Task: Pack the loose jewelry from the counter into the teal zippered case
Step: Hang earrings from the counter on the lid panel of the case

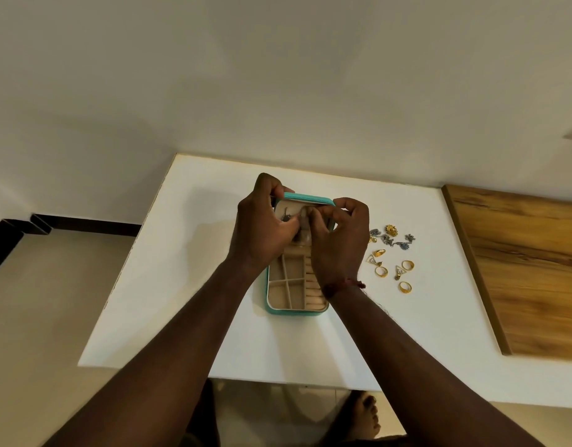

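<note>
From the head view, the open case (297, 279) lies mid-table (213, 317), and both hands, left (262, 227) and right (339, 240), pinch something small against its raised lid at 12 o'clock; what it is I cannot tell. Probably fastening a piece there. The jewelry (391, 256) waits at 3 o'clock, so next is a reach right for one piece.
</note>
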